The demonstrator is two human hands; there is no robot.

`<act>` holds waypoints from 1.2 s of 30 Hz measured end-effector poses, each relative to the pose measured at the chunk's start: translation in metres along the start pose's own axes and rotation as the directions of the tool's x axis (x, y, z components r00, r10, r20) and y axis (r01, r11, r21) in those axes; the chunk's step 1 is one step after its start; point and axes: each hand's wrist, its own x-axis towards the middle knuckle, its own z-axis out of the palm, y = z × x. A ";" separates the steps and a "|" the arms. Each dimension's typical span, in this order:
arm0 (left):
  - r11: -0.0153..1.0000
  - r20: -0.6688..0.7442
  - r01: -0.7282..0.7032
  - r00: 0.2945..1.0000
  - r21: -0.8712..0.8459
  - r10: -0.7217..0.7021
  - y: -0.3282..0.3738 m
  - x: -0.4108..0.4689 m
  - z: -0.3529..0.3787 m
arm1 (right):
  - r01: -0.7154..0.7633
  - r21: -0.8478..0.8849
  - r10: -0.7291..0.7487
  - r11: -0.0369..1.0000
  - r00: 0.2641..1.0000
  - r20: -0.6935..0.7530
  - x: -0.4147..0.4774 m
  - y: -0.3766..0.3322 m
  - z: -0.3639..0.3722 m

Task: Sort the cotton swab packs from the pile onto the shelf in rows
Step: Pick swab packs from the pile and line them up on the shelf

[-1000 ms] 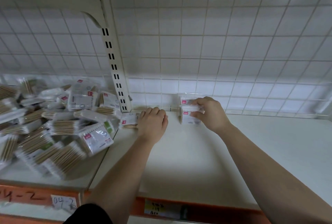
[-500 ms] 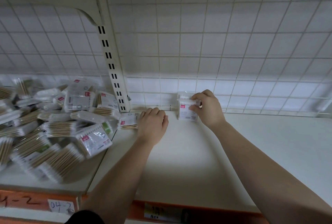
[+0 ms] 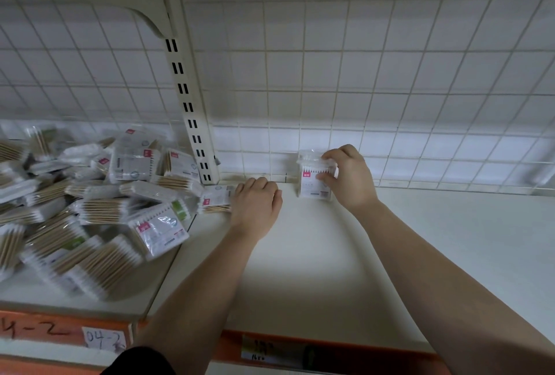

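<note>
- Arms both reach to twelve o'clock over the shelf [image 3: 390,254].
- My right hand [image 3: 348,178] pinches an upright pack [image 3: 312,182].
- My left hand [image 3: 255,206] lies curled, knuckles up, touching a flat pack [image 3: 214,198]; grip unclear.

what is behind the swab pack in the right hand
The white wire grid panel at the back of the shelf. The pack and right hand cover the strip directly behind them.
</note>
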 end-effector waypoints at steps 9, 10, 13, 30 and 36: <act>0.997 0.033 -0.021 0.999 -0.073 0.023 0.009 -0.002 -0.024 | 0.106 0.075 -0.098 0.991 0.989 -0.109 -0.004 -0.018 -0.019; 0.997 0.026 -0.024 0.999 -0.080 0.026 0.010 -0.002 -0.030 | 0.120 0.088 -0.111 0.989 0.989 -0.100 -0.006 -0.022 -0.017; 0.999 0.016 -0.045 0.999 -0.026 0.046 0.011 -0.001 -0.051 | 0.170 0.120 -0.164 0.978 0.985 -0.063 -0.013 -0.032 -0.011; 1.000 -0.098 0.009 0.995 0.009 -0.008 -0.095 -0.031 -0.156 | 0.232 0.306 -0.241 0.923 0.970 -0.006 -0.030 -0.139 0.038; 1.000 -0.066 0.016 0.998 -0.024 -0.018 -0.145 -0.044 -0.169 | 0.235 0.291 -0.267 0.927 0.961 0.072 -0.027 -0.177 0.069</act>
